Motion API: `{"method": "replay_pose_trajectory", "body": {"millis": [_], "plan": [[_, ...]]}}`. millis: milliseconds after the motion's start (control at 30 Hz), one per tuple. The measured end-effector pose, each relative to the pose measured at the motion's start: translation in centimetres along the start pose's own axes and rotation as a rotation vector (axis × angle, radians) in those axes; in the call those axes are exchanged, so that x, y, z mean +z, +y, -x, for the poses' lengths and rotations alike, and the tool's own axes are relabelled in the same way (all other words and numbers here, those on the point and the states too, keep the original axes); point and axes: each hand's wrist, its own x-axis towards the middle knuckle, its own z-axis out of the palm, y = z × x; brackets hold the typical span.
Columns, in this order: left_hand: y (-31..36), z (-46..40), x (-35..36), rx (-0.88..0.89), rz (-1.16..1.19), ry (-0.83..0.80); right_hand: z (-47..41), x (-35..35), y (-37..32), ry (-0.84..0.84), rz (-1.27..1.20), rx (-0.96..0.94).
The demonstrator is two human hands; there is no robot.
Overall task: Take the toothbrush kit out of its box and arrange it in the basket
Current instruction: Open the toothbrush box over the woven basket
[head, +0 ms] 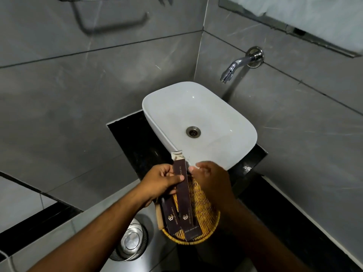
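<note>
A long, slim, dark brown cardboard toothbrush box [183, 195] with pale printed lettering is gripped near its upper end by the left hand [161, 183], the thumb pressed across its front face and the other fingers [167, 170] curled behind it. Above those fingers, the box's end flap stands open and a pale, patterned inner piece [177, 155] is seen protruding from the mouth. Below the fingers, the box slopes down into a round woven yellow wicker basket [204, 211], where its lower end rests. A second dark brown box [169, 216] of the same kind is laid just beside it, on the left-hand side, also inside the basket. The right hand [211, 177] is held just to the right of the open end, its fingers loosely spread and closed on nothing; its thumb tip lies near the box edge, though contact cannot be told. Beyond the fingertips of both hands, a white rectangular ceramic basin [198, 107] is set on a black stone counter [135, 138].
</note>
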Motion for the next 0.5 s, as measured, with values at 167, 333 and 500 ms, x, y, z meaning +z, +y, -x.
{"method": "replay_pose_trajectory", "body": {"millis": [167, 333, 500], "plan": [[1.5, 0.7, 0.2, 0.127, -0.182, -0.103, -4.0, -1.5, -3.3, -0.256, -0.236, 0.161], [2.4, 0.8, -0.3, 0.188, -0.353, -0.082, -4.4, -2.2, -3.4, -0.316, -0.320, 0.234], [2.6, 0.8, -1.0, 0.222, -0.448, -0.068, -3.2, -1.5, -2.0, -0.231, -0.541, 0.373]]}}
